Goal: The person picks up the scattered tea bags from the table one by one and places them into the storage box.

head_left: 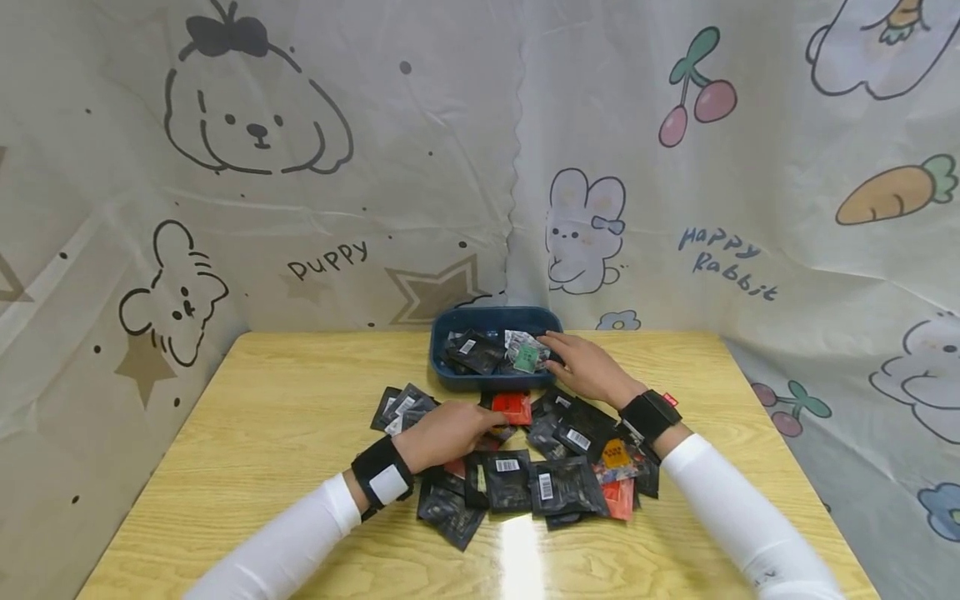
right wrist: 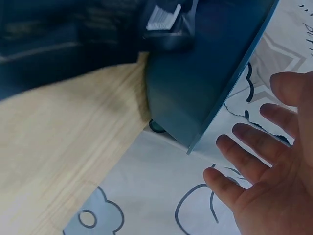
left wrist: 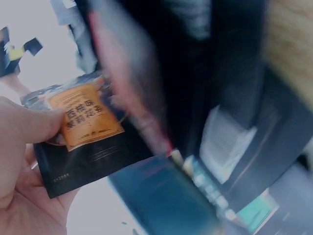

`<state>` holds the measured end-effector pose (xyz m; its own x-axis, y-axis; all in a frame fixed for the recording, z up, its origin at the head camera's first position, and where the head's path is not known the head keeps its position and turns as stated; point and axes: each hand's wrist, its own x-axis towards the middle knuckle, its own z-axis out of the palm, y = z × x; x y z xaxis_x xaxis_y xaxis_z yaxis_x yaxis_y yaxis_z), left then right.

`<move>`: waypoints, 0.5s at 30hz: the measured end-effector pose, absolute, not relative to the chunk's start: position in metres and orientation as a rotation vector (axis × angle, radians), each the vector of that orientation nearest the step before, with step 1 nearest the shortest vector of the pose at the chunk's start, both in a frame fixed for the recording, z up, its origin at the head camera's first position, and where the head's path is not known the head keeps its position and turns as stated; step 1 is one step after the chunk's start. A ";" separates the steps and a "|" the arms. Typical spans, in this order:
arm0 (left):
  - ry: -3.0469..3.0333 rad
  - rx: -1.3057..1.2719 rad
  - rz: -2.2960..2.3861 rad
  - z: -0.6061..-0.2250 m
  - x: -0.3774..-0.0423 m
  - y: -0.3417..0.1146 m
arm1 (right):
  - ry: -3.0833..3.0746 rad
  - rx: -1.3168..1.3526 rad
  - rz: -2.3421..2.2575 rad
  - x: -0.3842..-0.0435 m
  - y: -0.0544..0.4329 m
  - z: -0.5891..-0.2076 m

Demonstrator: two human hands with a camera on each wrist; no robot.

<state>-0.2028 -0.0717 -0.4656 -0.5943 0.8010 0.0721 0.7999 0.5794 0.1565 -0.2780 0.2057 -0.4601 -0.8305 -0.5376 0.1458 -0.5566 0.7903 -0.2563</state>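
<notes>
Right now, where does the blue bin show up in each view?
Head: blue bin near the middle, by the table's far edge.
Left wrist: blue bin, blurred, at bottom centre.
Right wrist: blue bin in the upper middle, cut off by the top edge.
Shared landmark: the wooden table, upper right in left wrist, left side in right wrist.

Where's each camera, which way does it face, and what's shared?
Head: worn there, facing forward and down at the table; left hand, right hand and sleeves show.
Left wrist: mounted there, facing the orange-labelled packet the left hand pinches.
Right wrist: mounted there, facing the blue tray; right hand shows, fingers spread.
Head and right wrist share the blue tray.
</notes>
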 end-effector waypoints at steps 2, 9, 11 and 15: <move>2.794 1.404 0.307 -0.455 -0.202 -0.073 | -2.894 0.876 0.436 -0.269 0.212 -0.462; 2.962 1.449 0.491 -0.425 -0.212 -0.083 | -2.810 0.763 0.419 -0.230 0.231 -0.467; 3.025 1.436 0.535 -0.421 -0.220 -0.086 | -2.831 0.736 0.408 -0.217 0.233 -0.469; 3.143 1.356 0.534 -0.421 -0.238 -0.090 | -2.954 0.777 0.365 -0.195 0.233 -0.477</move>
<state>-0.2382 -0.0896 -0.4209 -0.6500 0.6428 0.4054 0.7406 0.6554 0.1481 -0.1952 0.2327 -0.4773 -0.8703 -0.4770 0.1225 -0.4925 0.8444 -0.2109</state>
